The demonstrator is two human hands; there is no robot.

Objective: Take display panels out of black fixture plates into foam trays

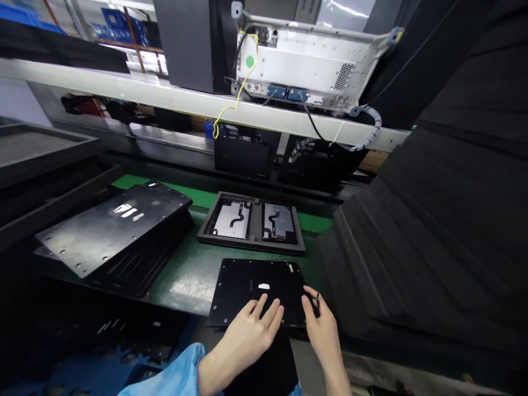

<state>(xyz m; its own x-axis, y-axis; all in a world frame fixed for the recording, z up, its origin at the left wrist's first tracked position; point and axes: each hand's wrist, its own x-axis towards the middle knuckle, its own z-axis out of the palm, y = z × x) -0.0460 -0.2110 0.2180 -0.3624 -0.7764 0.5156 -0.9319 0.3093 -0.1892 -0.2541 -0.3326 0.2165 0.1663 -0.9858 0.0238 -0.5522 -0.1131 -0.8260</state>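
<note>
A flat black panel (237, 283), with small holes along its edges and a white mark near its middle, lies at the front of the green bench. My left hand (251, 330) rests on its near part, fingers stretched out over the surface. At the panel's right edge is my right hand (322, 324), its thumb and finger closed about the edge. A small dark curved piece shows between those fingers; I cannot make out what it is. Just behind the panel sits a dark foam tray (256, 245) holding two silvery flat parts (231, 219) with black ribbon cables.
Similar black panels (119, 220) are piled at the left, beside foam trays (45, 137). A tall stack of black foam sheets (433, 236) stands close on the right. Above the bench, a white metal instrument (301, 66) with cables sits on a rail (177, 102).
</note>
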